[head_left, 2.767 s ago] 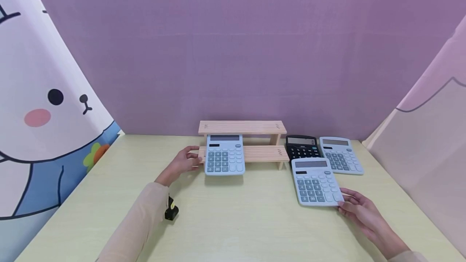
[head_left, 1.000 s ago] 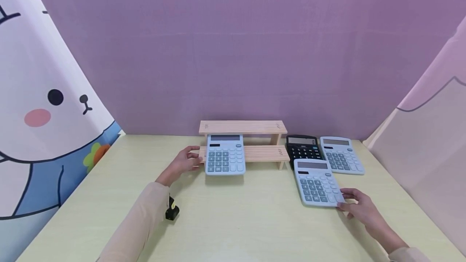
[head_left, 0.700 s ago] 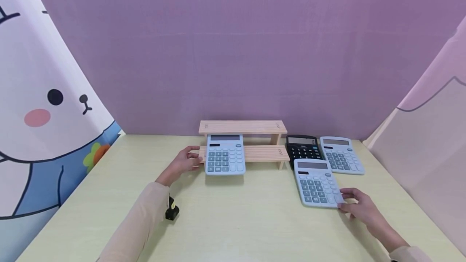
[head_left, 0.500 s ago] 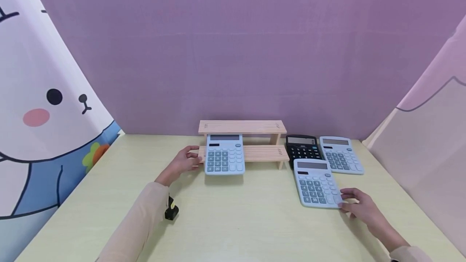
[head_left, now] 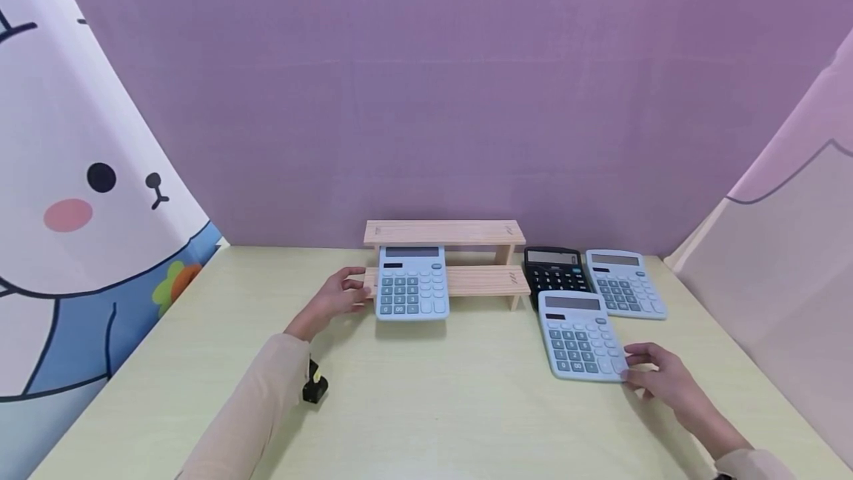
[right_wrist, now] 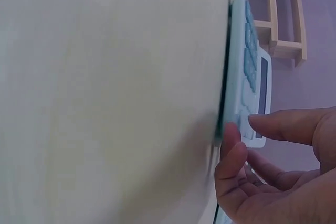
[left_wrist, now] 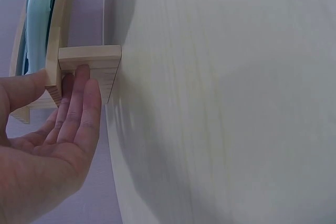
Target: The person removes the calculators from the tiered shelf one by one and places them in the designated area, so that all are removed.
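My left hand point(head_left: 333, 296) grips the left end of the lower tier of a two-tier wooden stand point(head_left: 486, 281); in the left wrist view its thumb lies at the board's end, fingers below it. A light blue calculator point(head_left: 413, 284) leans on that tier, just right of this hand. With thumb and fingers, my right hand point(head_left: 666, 384) pinches the lower right corner of a second light blue calculator point(head_left: 578, 335). This one lies face up and slightly turned, its top overlapping a black calculator point(head_left: 554, 270) behind it.
A third light blue calculator point(head_left: 626, 284) lies at the back right, beside the black one. Behind the stand rises a purple cloth backdrop point(head_left: 440, 95). A patterned cloth point(head_left: 87, 243) borders the table point(head_left: 426, 406) on the left, a pale one point(head_left: 793, 287) on the right.
Since the earliest frame, the calculator under my right hand has shifted slightly right and toward me, and that hand's fingers have adjusted at its corner. The left hand and stand look unmoved.
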